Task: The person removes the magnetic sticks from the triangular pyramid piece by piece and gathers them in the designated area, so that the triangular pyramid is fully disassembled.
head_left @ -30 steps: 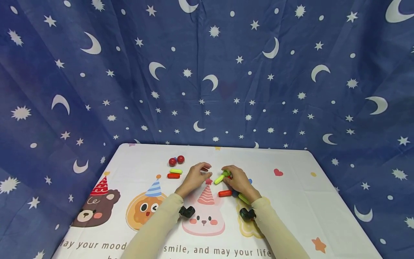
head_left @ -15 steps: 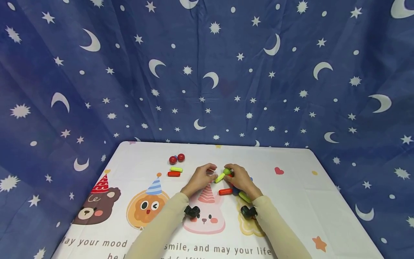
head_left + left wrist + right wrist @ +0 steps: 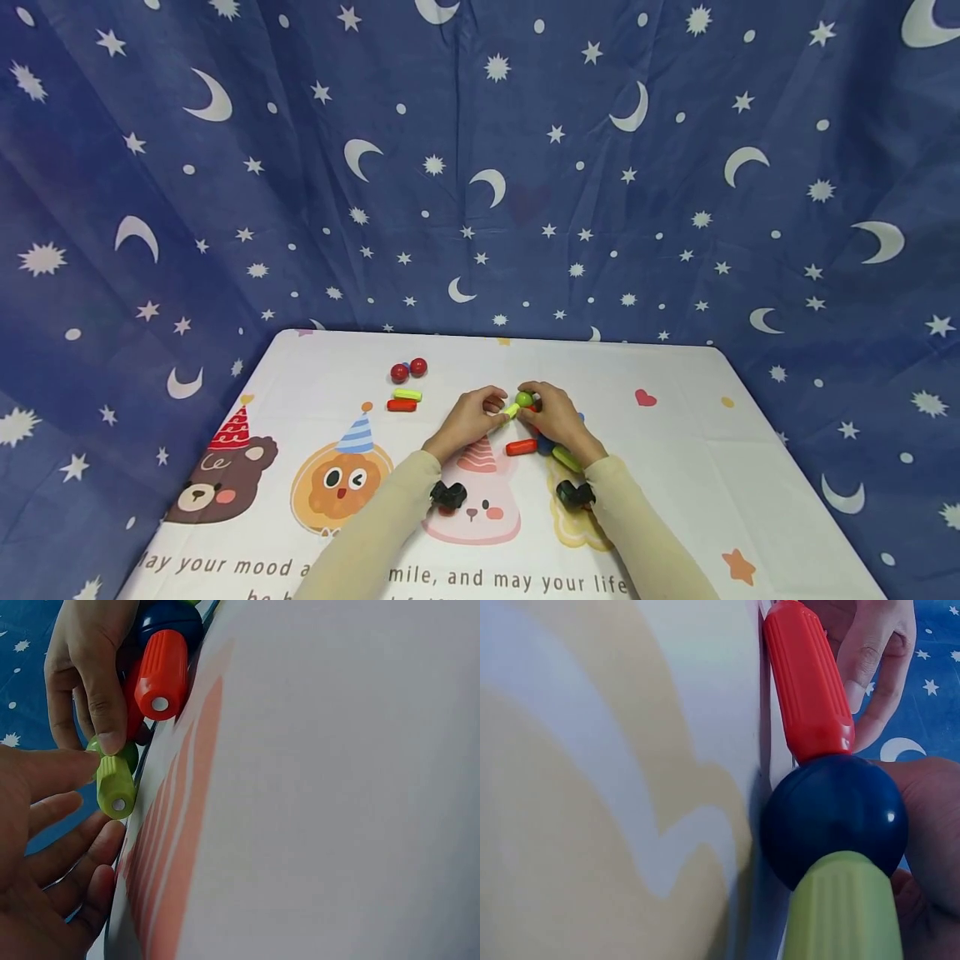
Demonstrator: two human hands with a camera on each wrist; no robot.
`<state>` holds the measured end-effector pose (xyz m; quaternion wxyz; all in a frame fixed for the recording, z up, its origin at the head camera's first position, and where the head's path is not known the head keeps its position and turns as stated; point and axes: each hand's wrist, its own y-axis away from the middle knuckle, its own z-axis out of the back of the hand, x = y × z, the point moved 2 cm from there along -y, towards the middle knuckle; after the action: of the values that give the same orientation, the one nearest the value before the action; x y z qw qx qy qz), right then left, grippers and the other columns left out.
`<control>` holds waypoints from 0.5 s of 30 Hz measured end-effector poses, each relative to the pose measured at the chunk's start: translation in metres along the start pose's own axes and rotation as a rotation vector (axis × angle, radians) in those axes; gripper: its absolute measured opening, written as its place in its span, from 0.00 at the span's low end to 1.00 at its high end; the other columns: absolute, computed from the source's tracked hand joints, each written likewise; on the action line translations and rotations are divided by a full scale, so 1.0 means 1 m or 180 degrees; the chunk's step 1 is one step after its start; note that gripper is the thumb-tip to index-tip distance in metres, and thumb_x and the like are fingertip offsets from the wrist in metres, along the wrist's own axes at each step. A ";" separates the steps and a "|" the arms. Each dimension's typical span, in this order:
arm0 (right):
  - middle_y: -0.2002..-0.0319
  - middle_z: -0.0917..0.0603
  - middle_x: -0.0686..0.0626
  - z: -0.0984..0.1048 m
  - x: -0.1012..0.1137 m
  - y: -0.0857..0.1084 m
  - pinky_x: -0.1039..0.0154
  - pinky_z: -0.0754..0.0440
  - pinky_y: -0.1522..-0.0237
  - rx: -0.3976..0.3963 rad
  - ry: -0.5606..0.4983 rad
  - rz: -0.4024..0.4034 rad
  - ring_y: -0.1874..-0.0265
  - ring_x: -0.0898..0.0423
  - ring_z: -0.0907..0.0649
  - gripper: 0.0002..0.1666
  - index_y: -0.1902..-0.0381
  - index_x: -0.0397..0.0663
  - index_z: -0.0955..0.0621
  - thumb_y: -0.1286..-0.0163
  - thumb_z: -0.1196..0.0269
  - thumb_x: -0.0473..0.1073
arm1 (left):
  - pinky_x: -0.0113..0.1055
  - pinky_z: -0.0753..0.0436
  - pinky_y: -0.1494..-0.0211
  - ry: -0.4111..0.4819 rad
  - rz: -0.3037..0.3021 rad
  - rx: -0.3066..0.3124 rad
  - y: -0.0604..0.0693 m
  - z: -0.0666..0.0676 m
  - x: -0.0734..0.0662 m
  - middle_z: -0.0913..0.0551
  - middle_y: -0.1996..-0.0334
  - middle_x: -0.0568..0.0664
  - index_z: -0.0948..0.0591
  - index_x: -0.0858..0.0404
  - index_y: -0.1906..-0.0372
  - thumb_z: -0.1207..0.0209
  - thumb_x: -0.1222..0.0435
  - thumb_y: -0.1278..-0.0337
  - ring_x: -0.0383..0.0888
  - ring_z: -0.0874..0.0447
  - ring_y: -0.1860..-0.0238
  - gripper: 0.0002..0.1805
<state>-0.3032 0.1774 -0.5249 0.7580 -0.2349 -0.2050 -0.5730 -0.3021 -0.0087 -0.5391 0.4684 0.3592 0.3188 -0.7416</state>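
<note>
Near the table's middle, my right hand (image 3: 555,413) grips a green ball (image 3: 524,400). A yellow-green magnetic rod (image 3: 115,787) joins this ball and points toward my left hand (image 3: 467,419). In the left wrist view, the left thumb reaches the rod's side while the other fingers are spread loosely below, apart from it. Under the right hand lies a dark blue ball (image 3: 834,819), with a red rod (image 3: 808,679) and another yellow-green rod (image 3: 845,911) against it. The right palm hides part of this cluster, including more red beside the green ball.
At the back left are two red balls (image 3: 400,373) with a blue ball (image 3: 407,365) partly behind them. Another yellow-green rod (image 3: 408,394) and red rod (image 3: 401,406) lie in front. A white printed cloth covers the table (image 3: 660,500); a blue curtain (image 3: 525,167) hangs behind.
My left hand has moved right until its thumb meets the yellow-green rod. The right hand keeps its grip on the green ball with little movement.
</note>
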 end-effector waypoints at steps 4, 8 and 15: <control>0.55 0.16 0.46 0.000 0.001 0.001 0.55 0.19 0.55 -0.0026 -0.0046 -0.0013 0.62 0.54 0.19 0.25 0.44 0.51 0.19 0.40 0.28 0.41 | 0.31 0.18 0.54 0.0010 0.0015 0.0045 0.000 -0.001 0.001 0.14 0.60 0.50 0.19 0.62 0.48 0.32 0.65 0.46 0.40 0.17 0.60 0.19; 0.53 0.16 0.46 0.000 0.003 0.003 0.57 0.19 0.56 -0.0053 -0.0077 0.0056 0.63 0.55 0.19 0.25 0.44 0.50 0.19 0.41 0.28 0.41 | 0.29 0.20 0.57 -0.0041 0.0067 0.0113 0.000 -0.002 0.004 0.16 0.63 0.47 0.19 0.60 0.49 0.31 0.64 0.46 0.37 0.20 0.63 0.18; 0.52 0.16 0.46 0.001 0.007 0.005 0.57 0.18 0.58 -0.0103 -0.0112 0.0169 0.64 0.55 0.18 0.25 0.45 0.49 0.19 0.41 0.28 0.40 | 0.29 0.22 0.59 -0.0005 0.0110 0.0157 -0.001 -0.002 0.003 0.17 0.66 0.46 0.19 0.60 0.49 0.28 0.63 0.50 0.37 0.22 0.65 0.22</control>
<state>-0.2972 0.1742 -0.5206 0.7653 -0.2626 -0.2027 -0.5516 -0.3036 -0.0077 -0.5429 0.4724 0.3756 0.2938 -0.7413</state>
